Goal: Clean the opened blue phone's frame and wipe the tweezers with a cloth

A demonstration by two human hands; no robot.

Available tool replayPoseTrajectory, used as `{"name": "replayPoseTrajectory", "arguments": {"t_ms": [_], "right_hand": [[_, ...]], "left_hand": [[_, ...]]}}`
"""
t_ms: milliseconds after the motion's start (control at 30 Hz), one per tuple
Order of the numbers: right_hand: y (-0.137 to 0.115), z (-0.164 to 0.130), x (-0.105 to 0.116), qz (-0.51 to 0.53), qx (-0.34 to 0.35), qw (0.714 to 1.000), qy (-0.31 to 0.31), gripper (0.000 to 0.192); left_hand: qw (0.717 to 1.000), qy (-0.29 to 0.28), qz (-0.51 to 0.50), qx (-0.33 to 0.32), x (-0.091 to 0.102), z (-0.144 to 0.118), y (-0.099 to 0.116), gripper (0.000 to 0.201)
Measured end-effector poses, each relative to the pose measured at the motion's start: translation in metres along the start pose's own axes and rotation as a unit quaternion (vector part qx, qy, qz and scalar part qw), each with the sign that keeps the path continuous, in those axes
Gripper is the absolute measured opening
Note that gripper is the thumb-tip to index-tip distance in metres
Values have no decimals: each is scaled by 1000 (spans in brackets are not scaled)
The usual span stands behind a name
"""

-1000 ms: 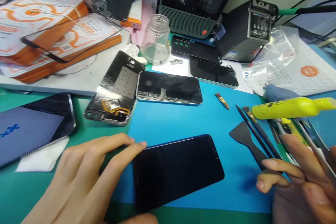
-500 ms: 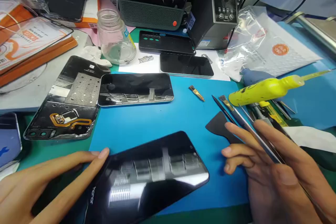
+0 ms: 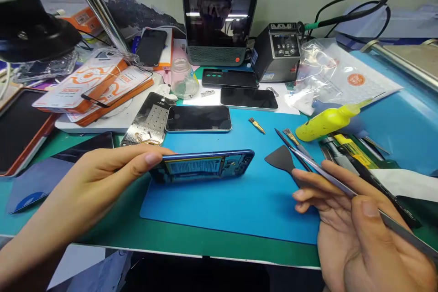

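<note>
Phone [image 3: 205, 165]: we've tipped it on edge – open back toward us, on blue mat [image 3: 239, 205]
Left hand [image 3: 102, 178]: fingers pinching phone's end
Right hand [image 3: 349, 232]: thumb and fingers clamping tweezers [image 3: 328, 173] – tips near black spudger [image 3: 278, 159]

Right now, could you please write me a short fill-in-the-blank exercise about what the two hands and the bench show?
1. The left hand tips the blue phone up on its ____ over the blue mat.
2. The right hand holds metal ____ between thumb and fingers.
3. The bottle lying right of the mat is ____ in colour.
4. The black spudger lies on the mat, ____ by either hand.

Missing words: edge; tweezers; yellow; untouched
</note>
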State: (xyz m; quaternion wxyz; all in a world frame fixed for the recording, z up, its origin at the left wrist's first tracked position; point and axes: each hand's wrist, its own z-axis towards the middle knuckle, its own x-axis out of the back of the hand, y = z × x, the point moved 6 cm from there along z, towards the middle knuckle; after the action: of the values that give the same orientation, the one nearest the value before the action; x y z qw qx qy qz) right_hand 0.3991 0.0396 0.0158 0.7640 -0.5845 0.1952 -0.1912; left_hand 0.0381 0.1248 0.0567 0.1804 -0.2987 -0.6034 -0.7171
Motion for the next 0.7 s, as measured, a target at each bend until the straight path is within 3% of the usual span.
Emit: {"name": "replayPoseTrajectory", "arguments": {"t_ms": [200, 367, 500, 567, 700], "right_hand": [[0, -1, -2, -6, 19, 1000, -2, 26], [4, -5, -1, -35, 14, 999, -20, 24], [4, -9, 2, -66, 21, 997, -34, 25], [5, -10, 4, -85, 15, 996, -28, 24], [6, -11, 7, -95, 8, 995, -16, 21]], "left_hand": [[990, -95, -77, 71, -20, 3, -9, 67], [991, -98, -54, 73, -23, 0, -18, 59], [997, -70, -16, 40, -19, -14, -17, 47], [997, -65, 39, -9, -19, -24, -15, 49], [966, -105, 194, -136, -29, -45, -14, 92]]}}
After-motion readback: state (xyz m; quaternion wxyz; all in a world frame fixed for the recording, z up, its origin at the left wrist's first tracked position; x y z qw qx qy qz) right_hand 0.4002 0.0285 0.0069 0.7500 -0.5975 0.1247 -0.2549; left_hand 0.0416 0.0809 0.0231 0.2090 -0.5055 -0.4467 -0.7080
